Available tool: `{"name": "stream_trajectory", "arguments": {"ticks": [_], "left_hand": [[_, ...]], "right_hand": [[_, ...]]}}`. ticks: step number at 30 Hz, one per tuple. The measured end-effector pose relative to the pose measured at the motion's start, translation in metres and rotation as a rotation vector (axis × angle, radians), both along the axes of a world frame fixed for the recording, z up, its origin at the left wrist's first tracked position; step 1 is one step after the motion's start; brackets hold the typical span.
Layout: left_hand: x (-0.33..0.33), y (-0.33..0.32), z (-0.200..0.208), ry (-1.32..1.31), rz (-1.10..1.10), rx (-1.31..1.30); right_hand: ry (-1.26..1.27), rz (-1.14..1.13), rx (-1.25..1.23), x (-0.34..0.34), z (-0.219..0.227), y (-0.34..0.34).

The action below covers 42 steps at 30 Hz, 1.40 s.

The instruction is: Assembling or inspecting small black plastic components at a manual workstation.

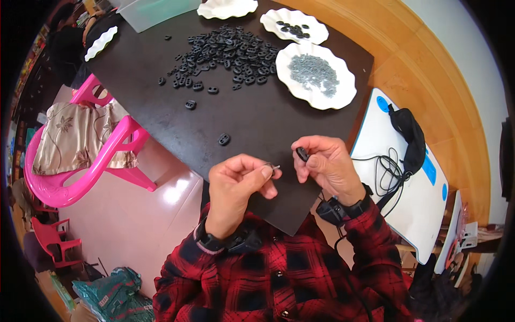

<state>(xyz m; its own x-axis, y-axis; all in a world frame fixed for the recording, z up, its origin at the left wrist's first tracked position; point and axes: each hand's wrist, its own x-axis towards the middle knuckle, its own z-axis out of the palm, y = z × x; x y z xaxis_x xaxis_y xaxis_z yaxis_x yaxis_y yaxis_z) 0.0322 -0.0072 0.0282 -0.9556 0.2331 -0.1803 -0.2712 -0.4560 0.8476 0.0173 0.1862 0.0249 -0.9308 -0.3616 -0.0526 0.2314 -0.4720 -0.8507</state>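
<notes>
My right hand [333,167] pinches a black oval cord lock [302,154] between thumb and fingers, over the near corner of the dark table [177,121]. Close on its left, my left hand [236,181] is closed on a thin, shiny metal piece [276,167], too small to make out fully; it looks like a spring. The two hands are apart. A single two-holed cord lock [224,139] lies beyond my left hand. Farther back spreads a heap of black cord locks [230,51]. Small silvery springs [314,74] fill a scalloped white plate [347,92] at right.
Another white plate [266,20] holds several black pieces; a further white dish [228,8] and a translucent bin [155,12] stand at the far edge. At right, a white board [413,204] carries a black cable [391,166]. A pink chair [56,196] stands at left.
</notes>
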Motion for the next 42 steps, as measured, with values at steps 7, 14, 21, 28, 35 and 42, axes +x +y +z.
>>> {"name": "stream_trajectory", "arguments": {"ticks": [7, 14, 21, 28, 35, 42], "left_hand": [[0.023, 0.007, 0.029, 0.06, -0.05, -0.127], [0.038, 0.016, 0.031, 0.079, -0.065, -0.124], [0.046, 0.018, 0.033, 0.059, -0.084, -0.118], [0.046, 0.02, 0.032, 0.033, -0.079, -0.113], [0.045, 0.019, 0.031, 0.016, -0.067, -0.121], [0.045, 0.016, 0.029, -0.006, -0.049, -0.127]], "right_hand": [[-0.077, 0.043, -0.242, 0.041, -0.006, -0.004], [-0.039, -0.03, -0.289, 0.06, -0.013, -0.005], [-0.04, -0.022, -0.281, 0.064, -0.013, -0.006], [-0.056, -0.028, -0.242, 0.066, -0.015, -0.006], [-0.191, 0.028, -0.413, 0.062, -0.019, -0.007], [-0.271, 0.093, -0.523, 0.06, -0.019, -0.01]]}}
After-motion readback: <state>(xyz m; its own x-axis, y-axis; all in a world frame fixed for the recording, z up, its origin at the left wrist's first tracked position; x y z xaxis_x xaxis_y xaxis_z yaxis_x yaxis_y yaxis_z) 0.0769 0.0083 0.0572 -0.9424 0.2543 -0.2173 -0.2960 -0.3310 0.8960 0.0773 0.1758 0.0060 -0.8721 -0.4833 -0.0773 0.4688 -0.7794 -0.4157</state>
